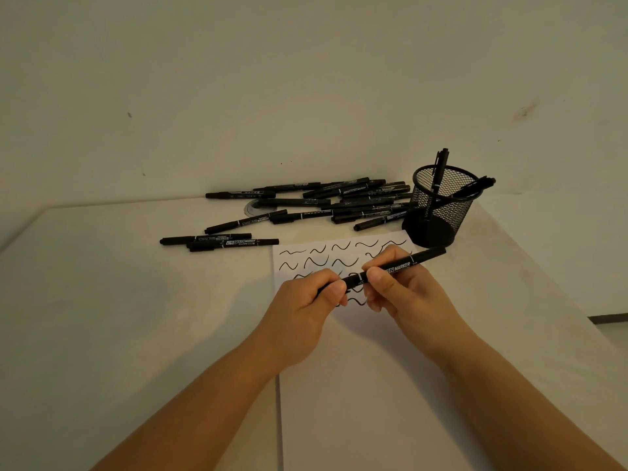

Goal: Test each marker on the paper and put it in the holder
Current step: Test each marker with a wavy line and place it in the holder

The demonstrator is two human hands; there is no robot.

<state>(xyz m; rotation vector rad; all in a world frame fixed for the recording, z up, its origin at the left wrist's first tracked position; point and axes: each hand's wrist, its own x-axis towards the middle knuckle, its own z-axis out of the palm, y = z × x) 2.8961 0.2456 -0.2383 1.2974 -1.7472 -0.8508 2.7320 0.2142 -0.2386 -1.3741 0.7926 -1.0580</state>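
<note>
I see my left hand point(306, 300) and right hand point(397, 287) both pinching one black marker point(397, 266), held slanted over the scribbled paper point(339, 385) near the tabletop's point(136, 317) middle. Beyond it, the mesh holder point(438, 212) stands at the far edge with two markers inside, beside a loose pile of markers point(323, 205).

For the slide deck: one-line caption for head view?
Both hands grip a marker over scribbled paper, beside mesh holder.

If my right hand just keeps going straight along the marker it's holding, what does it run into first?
Probably the mesh holder. The right hand grips the marker, whose far end points up and right at the holder's base, just short of it. Depth is unclear, so it might slip past.
</note>
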